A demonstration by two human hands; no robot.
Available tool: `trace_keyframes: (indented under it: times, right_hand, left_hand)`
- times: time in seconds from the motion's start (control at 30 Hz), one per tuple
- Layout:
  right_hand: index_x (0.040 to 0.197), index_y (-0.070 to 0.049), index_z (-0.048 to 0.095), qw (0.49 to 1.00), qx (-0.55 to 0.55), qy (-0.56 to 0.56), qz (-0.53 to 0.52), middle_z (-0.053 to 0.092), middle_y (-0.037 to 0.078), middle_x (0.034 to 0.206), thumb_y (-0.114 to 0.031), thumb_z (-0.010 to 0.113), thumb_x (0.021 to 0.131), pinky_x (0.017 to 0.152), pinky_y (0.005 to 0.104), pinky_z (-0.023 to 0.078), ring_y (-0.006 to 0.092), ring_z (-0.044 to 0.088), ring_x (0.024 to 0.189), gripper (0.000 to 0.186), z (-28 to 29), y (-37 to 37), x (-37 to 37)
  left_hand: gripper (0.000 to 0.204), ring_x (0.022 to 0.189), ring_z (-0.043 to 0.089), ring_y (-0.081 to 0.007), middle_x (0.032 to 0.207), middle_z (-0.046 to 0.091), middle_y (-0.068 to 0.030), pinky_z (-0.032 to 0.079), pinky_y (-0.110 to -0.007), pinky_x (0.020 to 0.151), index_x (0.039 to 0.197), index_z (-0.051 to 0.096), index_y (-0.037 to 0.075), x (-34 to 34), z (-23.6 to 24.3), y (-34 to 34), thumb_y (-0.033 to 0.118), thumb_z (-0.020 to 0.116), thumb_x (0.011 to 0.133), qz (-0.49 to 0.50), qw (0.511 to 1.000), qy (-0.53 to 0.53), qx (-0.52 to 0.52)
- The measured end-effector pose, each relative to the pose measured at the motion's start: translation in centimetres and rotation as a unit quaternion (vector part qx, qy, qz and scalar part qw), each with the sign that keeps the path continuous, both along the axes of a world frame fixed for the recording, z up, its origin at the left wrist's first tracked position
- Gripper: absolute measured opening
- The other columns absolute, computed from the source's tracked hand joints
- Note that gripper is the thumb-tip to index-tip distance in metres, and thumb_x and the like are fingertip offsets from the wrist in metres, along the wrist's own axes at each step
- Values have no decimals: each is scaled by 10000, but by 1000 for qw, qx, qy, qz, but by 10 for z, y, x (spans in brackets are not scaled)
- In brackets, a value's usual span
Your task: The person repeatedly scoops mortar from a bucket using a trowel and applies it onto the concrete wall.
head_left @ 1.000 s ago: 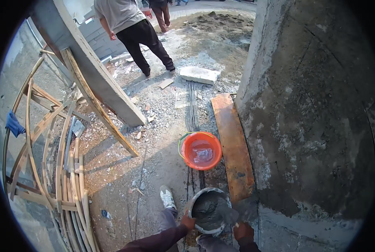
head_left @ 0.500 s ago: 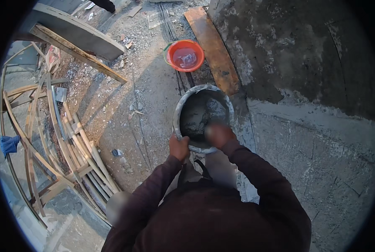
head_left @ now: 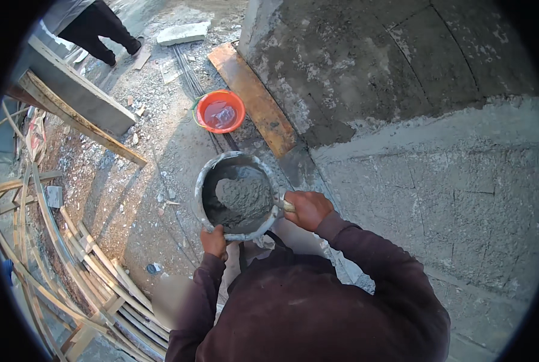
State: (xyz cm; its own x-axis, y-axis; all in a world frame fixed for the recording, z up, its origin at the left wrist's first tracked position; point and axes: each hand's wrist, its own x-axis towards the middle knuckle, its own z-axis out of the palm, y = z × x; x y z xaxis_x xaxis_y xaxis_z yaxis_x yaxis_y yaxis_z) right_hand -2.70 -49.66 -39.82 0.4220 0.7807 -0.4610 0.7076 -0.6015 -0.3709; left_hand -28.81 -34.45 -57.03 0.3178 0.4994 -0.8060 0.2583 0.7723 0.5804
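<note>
A round bucket (head_left: 199,190) with a mortar-smeared rim is in front of me, and grey wet mortar (head_left: 244,196) lies heaped inside it. My left hand (head_left: 214,241) is closed on the near left part of its rim. At the right side of the rim, my right hand (head_left: 310,210) grips the short pale handle of a trowel (head_left: 288,206). The trowel's blade does not show; mortar and the rim hide where it lies.
Beyond the bucket stands an orange basin (head_left: 238,125) of cloudy water, beside a long wooden board (head_left: 254,99). A rough cement wall (head_left: 402,181) rises on the right. Poles and timber (head_left: 100,259) lie to the left. A person in dark trousers (head_left: 94,30) stands far left.
My right hand has come out of the bucket to its right rim, with the trowel handle now visible. The mortar is heaped higher. The view has shifted, and a person's legs show at far left.
</note>
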Motion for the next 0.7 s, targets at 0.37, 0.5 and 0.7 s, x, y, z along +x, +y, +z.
trace_keyframes:
  times: [0.37, 0.5, 0.7]
  right_hand:
    - [1040, -31, 699, 908, 130, 394, 62, 685, 103, 798, -350, 798, 906, 688, 376, 523, 237, 672, 711, 360, 64, -23, 149]
    - [966, -28, 690, 789, -7, 581, -202, 635, -13, 775, -331, 769, 969, 602, 273, 483, 72, 600, 658, 313, -78, -111, 249]
    - [806, -32, 604, 891, 103, 77, -435, 552, 5, 617, -301, 693, 1000, 453, 268, 413, 75, 508, 477, 343, 24, -199, 340]
  left_hand:
    - [328, 838, 718, -321, 1034, 636, -160, 671, -514, 687, 1240, 515, -16, -79, -5, -24, 62, 564, 925, 115, 984, 137, 10]
    - [231, 847, 731, -309, 1031, 676, -169, 668, -472, 685, 1139, 577, -43, -63, -21, -39, 85, 542, 950, 121, 981, 153, 8]
    - [354, 837, 710, -293, 1087, 650, -156, 657, -458, 687, 1264, 517, -1, -34, -48, -65, 52, 585, 920, 132, 976, 170, -25]
